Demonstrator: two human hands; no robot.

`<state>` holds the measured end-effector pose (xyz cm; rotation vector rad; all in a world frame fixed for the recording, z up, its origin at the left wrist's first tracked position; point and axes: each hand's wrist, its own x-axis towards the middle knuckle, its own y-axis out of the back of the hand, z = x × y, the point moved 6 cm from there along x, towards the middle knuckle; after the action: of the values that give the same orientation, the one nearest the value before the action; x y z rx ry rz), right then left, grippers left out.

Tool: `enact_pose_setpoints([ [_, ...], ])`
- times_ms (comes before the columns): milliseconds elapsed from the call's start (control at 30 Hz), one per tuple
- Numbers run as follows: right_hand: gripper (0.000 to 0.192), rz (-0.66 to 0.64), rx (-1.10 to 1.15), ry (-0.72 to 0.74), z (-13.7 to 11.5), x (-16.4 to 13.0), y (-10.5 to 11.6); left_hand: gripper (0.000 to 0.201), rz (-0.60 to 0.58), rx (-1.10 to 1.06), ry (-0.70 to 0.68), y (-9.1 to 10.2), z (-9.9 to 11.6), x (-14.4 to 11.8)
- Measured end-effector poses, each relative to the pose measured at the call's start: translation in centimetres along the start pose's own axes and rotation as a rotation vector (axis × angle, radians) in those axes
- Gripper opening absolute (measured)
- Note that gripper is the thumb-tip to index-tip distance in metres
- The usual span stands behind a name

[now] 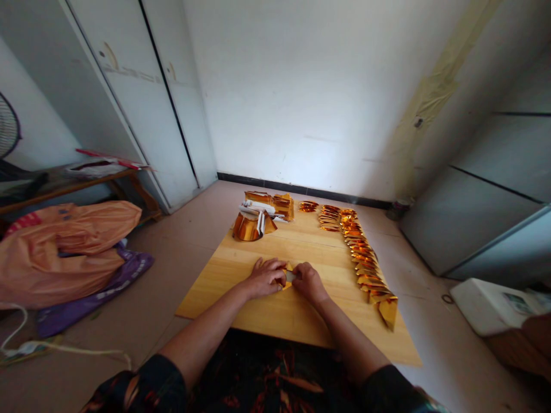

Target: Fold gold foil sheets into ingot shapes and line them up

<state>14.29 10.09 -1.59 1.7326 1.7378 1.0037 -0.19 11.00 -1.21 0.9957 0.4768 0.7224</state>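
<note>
Left hand [267, 277] & right hand [306, 281] pinch small gold foil sheet [288, 274] between fingertips on near board [241, 304]; prob v. light, thin, slick, creases easily, so hold by edges

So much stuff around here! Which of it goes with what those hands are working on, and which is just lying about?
Part of the work:
- left hand and right hand, pressing a gold foil piece
- wooden board
- row of folded gold pieces
- stack of gold sheets

Lying about:
- orange bag
- purple cloth
- white box
- cable
</note>
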Motion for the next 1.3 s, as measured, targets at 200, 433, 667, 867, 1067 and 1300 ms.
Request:
enact_pose_setpoints([
  [200,0.018,0.070,-0.042,0.179,-1.5,-1.4,0.7,0.013,0.052,0.021,0.026,-0.5,0.4,-0.1],
  [433,0.012,0.025,-0.371,0.211,-3.7,-4.4,0.4,0.018,0.151,0.090,0.068,-1.0,1.4,-0.3],
  [667,0.016,0.005,-0.548,0.335,-5.2,-5.5,-0.2,0.036,0.124,0.140,-0.006,0.4,1.6,-0.4],
  [867,0.019,-0.122,-0.594,0.479,-4.1,-3.7,0.7,0.029,0.196,0.253,-0.035,2.1,2.3,-0.4],
  [1067,0.019,-0.204,-0.604,0.494,-2.1,-1.2,2.3,0.017,0.219,0.308,-0.086,2.3,2.5,-0.2],
  [1300,0.022,-0.127,-0.564,0.341,-1.6,-1.0,2.2,0.014,0.265,0.282,-0.093,1.6,1.6,0.4],
])
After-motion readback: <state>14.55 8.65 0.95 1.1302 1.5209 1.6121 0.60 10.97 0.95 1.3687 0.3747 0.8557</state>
